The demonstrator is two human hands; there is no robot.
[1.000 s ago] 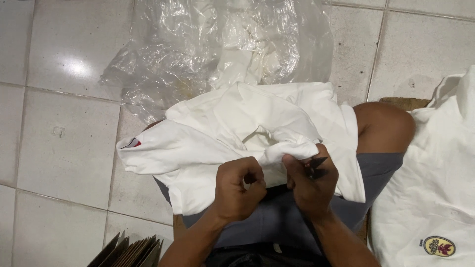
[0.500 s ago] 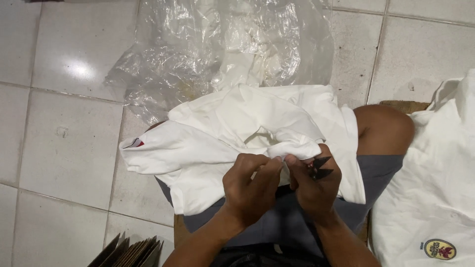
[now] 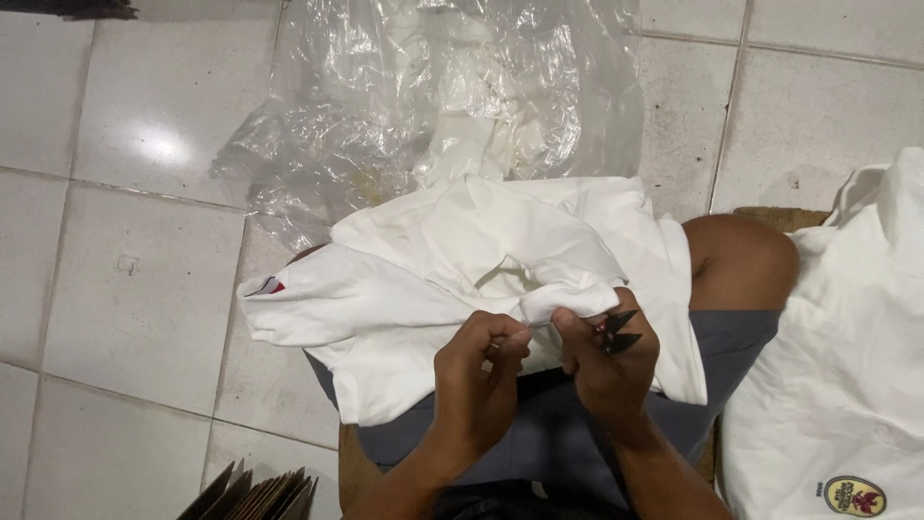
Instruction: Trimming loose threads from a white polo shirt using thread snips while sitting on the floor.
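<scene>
**Two hands worked a fold of a white shirt over the lap**

A white shirt [image 3: 452,279] lay spread across the person's lap, over grey shorts [image 3: 568,424], with one sleeve stretched out to the left above the tiled floor [image 3: 125,289]. That sleeve carried a small red and dark badge [image 3: 265,286] near its end. A bare knee [image 3: 741,260] showed just beyond the shirt on the right.

The left hand [image 3: 481,371] was closed in a pinching grip, its thumb and forefinger meeting at the lower edge of a bunched fold of the shirt; whether it pinched the cloth itself or a fine thread could not be told. The right hand [image 3: 606,356] was clenched on the same fold, just beside the left, and also held small black snips [image 3: 616,332], whose dark pointed blades stuck out to the right of the fingers. The two hands were nearly touching over the middle of the lap.

Beyond the shirt, a crumpled clear plastic bag [image 3: 404,106] lay on the floor with more white cloth inside it. To the right, a second white garment [image 3: 847,366] with a round coloured emblem [image 3: 855,496] near its lower edge was piled beside the leg. At the bottom left, the edges of a stack of brown cardboard sheets [image 3: 260,491] came into view.
</scene>
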